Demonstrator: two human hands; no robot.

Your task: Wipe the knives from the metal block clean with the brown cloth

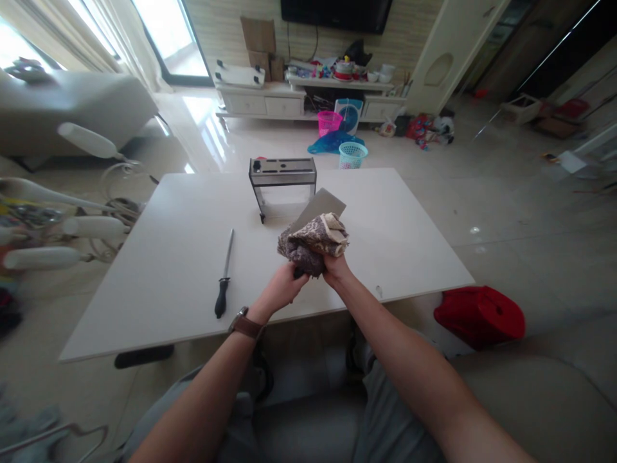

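Observation:
My left hand [284, 283] is closed round the dark handle of a cleaver, whose broad grey blade [321, 207] points up and to the right. A patterned brown-and-cream cloth [315, 238] is bunched over the lower part of the blade. Underneath the cloth, my right hand [336, 267] grips it close to my left hand; its fingers are mostly hidden. To the left, a sharpening steel [225, 273] with a black handle lies on the white table [385, 225]. Beyond the blade stands a metal-framed knife block [283, 168] with slots in its top.
A red stool-like object [482, 315] stands by the table's right front corner. Past the far edge sit a light-blue basket [353, 154] and a pink basket [329, 121] on the floor. White curved-armed equipment [91, 226] crowds the left side.

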